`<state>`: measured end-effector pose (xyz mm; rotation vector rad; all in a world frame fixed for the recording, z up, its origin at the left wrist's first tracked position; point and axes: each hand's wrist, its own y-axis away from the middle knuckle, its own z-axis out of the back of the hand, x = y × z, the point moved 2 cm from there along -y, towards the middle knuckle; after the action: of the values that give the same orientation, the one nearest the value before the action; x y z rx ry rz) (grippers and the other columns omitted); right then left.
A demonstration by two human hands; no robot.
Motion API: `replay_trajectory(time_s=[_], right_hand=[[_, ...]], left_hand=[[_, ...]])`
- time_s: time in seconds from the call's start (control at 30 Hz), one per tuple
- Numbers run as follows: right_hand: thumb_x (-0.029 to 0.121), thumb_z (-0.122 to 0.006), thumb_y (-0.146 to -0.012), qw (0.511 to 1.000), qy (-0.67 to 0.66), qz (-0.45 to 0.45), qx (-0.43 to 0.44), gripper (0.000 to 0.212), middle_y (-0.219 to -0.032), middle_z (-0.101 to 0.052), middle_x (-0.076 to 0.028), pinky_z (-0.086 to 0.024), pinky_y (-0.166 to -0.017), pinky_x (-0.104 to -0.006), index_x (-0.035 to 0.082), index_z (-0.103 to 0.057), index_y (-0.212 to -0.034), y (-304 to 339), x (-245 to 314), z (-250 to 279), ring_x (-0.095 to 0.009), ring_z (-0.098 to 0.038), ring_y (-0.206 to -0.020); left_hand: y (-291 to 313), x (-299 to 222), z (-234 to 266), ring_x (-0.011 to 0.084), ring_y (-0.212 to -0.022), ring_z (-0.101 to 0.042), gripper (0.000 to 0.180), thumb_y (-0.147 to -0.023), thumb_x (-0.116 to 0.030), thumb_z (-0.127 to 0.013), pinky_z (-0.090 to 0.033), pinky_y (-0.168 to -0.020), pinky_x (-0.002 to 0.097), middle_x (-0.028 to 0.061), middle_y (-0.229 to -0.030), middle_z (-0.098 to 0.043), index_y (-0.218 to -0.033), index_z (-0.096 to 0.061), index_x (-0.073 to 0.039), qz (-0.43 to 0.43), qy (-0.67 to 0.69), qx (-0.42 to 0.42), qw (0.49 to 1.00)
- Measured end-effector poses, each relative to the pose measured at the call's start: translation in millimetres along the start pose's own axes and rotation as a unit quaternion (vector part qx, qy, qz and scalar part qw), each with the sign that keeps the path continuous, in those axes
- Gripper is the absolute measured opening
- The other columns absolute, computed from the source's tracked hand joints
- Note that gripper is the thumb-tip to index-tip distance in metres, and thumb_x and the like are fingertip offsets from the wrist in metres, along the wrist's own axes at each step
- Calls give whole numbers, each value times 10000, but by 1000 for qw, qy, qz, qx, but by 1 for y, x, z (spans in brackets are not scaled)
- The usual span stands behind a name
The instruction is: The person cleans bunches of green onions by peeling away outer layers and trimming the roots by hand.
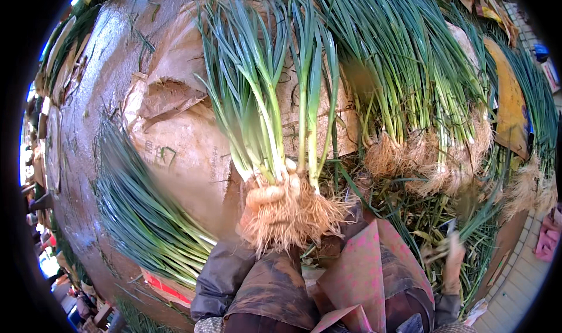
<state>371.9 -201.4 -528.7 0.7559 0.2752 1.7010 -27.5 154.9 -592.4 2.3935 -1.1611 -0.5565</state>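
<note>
Left hand grips a rooted green bunch in front of the paper sack

The bunch stands leaves up, its upper part overlapping the right side of the sack and its pale, shaggy roots hanging just below the sack's near edge. The left hand's fingers curl around the white stalk bases, just above the roots. Well to the right of the sack and nearer the wearer is the right hand; it is blurred, and I cannot tell whether it is closed on anything, though loose green leaves show beside it. Left of the sack's near edge lies a pile of long green stalks. To the sack's right, large bunches lie in a row, roots toward the wearer, with a yellow strip beyond them.
</note>
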Motion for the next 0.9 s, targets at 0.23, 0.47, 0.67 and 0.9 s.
replay_trajectory(time_s=[0.23,0.47,0.67,0.9], right_hand=[[367,-645,-855,940,155,269,141,618,-1061,-675,-165,-542,-765,-356,65,-438,-1353,11,160,-98,-269,-677,-910],[254,-574,-918,845,-207,205,449,441,-995,-645,-153,-509,-824,-332,-54,-507,-1226,-13,302,-270,-211,-630,-892],[195,-535,-939,888,-353,105,274,200,-660,-565,-32,-431,-341,-254,8,-598,-975,-37,300,-285,-93,-474,-411],[392,-538,-936,919,-254,194,230,402,-697,-561,11,-394,-363,-179,42,-626,-1114,-86,305,-231,-27,-440,-442]], left_hand=[[-17,22,1,197,-867,-616,416,-785,-18,-601,-532,-763,303,104,-974,-608,-1190,-504,-17,15,-35,-24,999],[-23,25,-7,205,-810,-625,421,-771,-17,-620,-536,-721,318,105,-917,-617,-1174,-502,-29,70,-71,-24,995],[-21,33,1,224,-792,-603,454,-734,-43,-651,-511,-712,338,106,-885,-582,-1162,-499,-41,66,-94,26,993],[0,21,7,206,-781,-602,506,-730,-47,-651,-516,-648,304,118,-928,-596,-1208,-487,-24,61,-57,-17,996]])
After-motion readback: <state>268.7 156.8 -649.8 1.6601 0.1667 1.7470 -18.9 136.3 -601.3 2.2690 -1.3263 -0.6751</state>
